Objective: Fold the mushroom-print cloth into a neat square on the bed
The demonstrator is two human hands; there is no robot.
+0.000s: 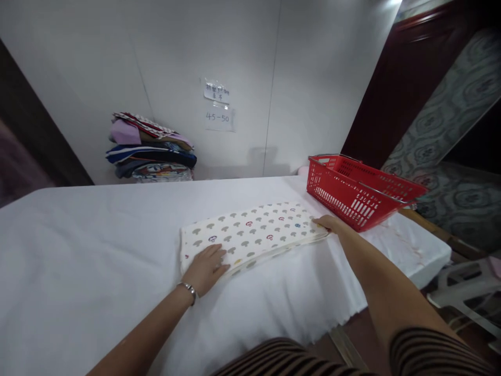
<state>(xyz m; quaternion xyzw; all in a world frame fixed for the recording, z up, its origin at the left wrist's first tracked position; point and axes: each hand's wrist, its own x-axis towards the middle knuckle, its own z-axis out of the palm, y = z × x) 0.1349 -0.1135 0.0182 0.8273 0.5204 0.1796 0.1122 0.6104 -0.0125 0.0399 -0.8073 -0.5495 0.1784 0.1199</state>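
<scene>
A folded cream cloth [252, 230] printed with small grey, red and blue mushroom shapes lies as a long strip on the white-covered table [90, 245]. My left hand [206, 267] rests flat on the cloth's near left corner, fingers spread; a metal bracelet is on that wrist. My right hand [327, 223] touches the cloth's right end, with the fingers at its edge. Whether the fingers pinch the fabric there I cannot tell.
A red plastic basket [358, 194] with metal handles stands at the table's right end, just beyond my right hand. A pile of folded clothes [151, 151] sits against the white wall at the back left. Paper notes [217, 106] hang on the wall. A white plastic chair [467, 287] stands on the floor at the right.
</scene>
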